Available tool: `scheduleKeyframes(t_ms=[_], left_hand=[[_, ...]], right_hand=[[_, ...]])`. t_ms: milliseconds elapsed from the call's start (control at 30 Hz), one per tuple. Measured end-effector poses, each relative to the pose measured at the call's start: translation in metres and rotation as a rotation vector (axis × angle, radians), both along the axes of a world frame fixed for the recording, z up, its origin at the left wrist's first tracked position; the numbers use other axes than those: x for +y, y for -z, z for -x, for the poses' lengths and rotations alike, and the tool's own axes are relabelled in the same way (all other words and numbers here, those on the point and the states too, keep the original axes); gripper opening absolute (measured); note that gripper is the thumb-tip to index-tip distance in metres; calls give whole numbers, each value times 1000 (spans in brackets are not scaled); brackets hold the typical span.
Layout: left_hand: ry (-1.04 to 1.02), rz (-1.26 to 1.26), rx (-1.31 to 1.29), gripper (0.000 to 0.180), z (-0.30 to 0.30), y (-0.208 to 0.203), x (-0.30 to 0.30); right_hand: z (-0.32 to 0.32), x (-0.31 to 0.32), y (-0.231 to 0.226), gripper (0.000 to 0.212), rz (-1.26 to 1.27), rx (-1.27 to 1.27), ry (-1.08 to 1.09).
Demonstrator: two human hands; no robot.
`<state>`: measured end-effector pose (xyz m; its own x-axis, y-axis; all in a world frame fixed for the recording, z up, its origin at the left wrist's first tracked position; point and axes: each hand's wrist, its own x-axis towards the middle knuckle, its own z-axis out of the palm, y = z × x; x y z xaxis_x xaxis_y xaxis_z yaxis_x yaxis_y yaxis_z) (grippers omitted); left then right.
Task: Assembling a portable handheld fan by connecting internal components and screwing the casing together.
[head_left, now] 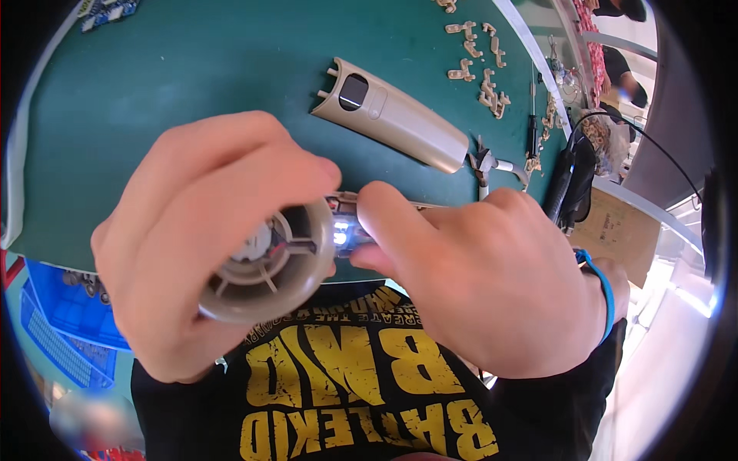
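My left hand (184, 207) is closed around a round beige fan housing (307, 284). Spokes and a pale motor hub show inside its ring. A small lit display (341, 233) glows white beside the ring, where the handle part begins. Thumb and fingers of my right hand (492, 276) pinch that handle part, covering most of it. Beyond my hands lies a loose champagne-coloured handle shell (400, 115) with a dark oval window, tilted on the green table. What sits under my left palm is hidden.
Side cutters (486, 163) and a dark screwdriver (532, 134) lie right of the shell. Several small beige plastic parts (461, 71) are scattered at the far right. A blue bin (73, 315) stands lower left; a cardboard piece (615, 234) lies right. People are at the upper right.
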<state>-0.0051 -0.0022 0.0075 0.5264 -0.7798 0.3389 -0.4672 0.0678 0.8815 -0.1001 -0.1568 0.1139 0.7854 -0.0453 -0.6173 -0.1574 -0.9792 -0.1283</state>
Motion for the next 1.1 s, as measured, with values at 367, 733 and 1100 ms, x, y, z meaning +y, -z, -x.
scheduleKeyframes(t_ms=[367, 733, 1100], left_hand=[[-15, 32, 35, 59, -3, 5, 4], [-12, 60, -7, 59, -5, 5, 0], [26, 84, 26, 60, -6, 9, 1]], right_hand=[[34, -22, -3, 19, -102, -341, 31], [28, -33, 15, 14, -231, -401, 88], [28, -31, 16, 15, -271, -339, 163]])
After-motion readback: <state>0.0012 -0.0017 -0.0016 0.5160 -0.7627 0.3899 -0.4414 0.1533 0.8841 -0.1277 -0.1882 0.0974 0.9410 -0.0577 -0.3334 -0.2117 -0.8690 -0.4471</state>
